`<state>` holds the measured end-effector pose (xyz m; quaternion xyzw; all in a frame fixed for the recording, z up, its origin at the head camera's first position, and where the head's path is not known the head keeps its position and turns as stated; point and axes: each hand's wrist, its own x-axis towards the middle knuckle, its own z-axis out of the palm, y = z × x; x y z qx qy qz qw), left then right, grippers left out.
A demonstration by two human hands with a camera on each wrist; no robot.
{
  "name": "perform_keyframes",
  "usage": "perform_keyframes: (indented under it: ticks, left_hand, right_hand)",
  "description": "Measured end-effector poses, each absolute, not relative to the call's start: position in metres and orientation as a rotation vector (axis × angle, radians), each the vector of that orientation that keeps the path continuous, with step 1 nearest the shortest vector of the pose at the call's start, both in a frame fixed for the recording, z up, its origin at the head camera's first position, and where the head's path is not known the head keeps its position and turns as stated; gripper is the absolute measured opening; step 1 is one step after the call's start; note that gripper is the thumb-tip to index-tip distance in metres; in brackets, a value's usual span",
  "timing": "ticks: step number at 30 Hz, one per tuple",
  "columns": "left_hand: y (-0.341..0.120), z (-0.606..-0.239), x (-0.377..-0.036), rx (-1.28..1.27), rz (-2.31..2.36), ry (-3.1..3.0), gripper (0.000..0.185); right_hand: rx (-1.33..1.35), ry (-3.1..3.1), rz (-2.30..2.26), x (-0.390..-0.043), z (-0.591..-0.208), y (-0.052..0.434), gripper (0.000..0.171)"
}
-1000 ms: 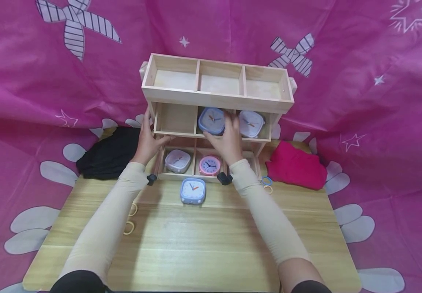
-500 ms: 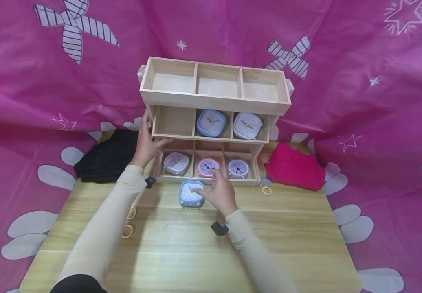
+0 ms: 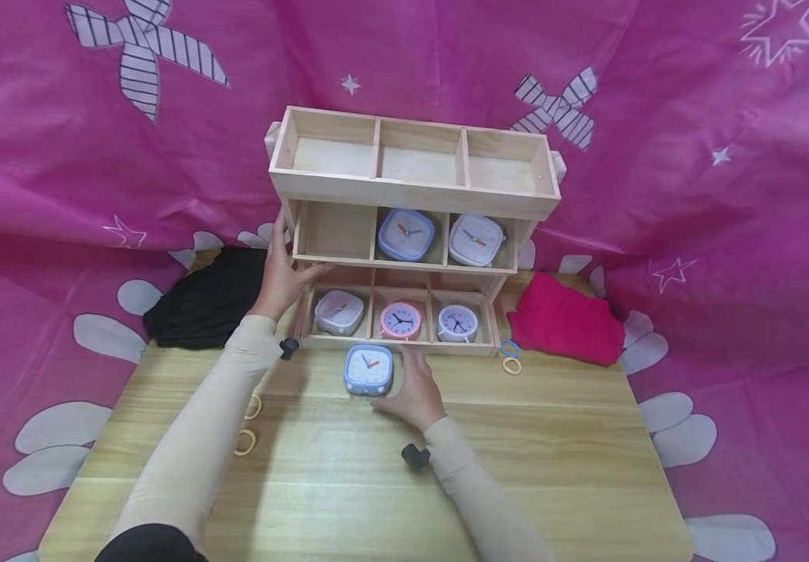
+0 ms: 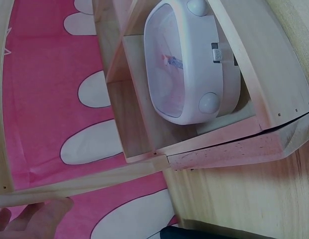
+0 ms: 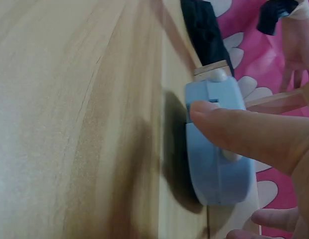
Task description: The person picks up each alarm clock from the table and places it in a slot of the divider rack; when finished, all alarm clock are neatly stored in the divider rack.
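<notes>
My left hand point(image 3: 283, 277) grips the left side of a three-tier wooden rack point(image 3: 411, 190), thumb at the front and fingers along the outer side. In the left wrist view its fingers show at the lower left edge. A blue alarm clock point(image 3: 368, 369) stands on the table before the rack. My right hand point(image 3: 415, 390) is beside it, thumb near its front and fingers apart from it on the right. The right wrist view has the thumb overlapping the blue clock's body point(image 5: 214, 174).
The middle tier bears a blue clock point(image 3: 406, 234) and a white clock point(image 3: 476, 240). Below sit a white clock point(image 3: 339, 312), a pink clock point(image 3: 400, 321) and a lilac clock point(image 3: 457, 323). Black cloth point(image 3: 204, 300), red cloth point(image 3: 566, 320) and several small rings point(image 3: 512, 365) lie around.
My right hand has come down from between the two middle-tier clocks to the blue clock on the table, passing over it to its right side. My left hand stays on the rack.
</notes>
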<state>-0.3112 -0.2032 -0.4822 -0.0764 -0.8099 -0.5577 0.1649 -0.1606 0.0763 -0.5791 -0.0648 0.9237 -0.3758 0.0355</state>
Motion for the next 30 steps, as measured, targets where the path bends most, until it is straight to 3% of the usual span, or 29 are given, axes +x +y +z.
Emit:
perform_keyframes:
  ticks: [14, 25, 30]
  left_hand:
    - [-0.202, -0.48, -0.31, -0.224, -1.58, -2.303, 0.129]
    - [-0.202, -0.481, -0.31, -0.23, -1.588, -2.297, 0.129]
    - [-0.203, -0.481, -0.31, -0.235, -1.595, -2.293, 0.128]
  right_hand:
    - [-0.205, 2.823, -1.216, -0.175, -0.588, 0.053, 0.103]
    - [-0.316, 2.742, -1.148, -0.172, -0.586, 0.047, 0.12]
    - [-0.4, 2.67, -1.074, -0.161, -0.582, 0.048, 0.114]
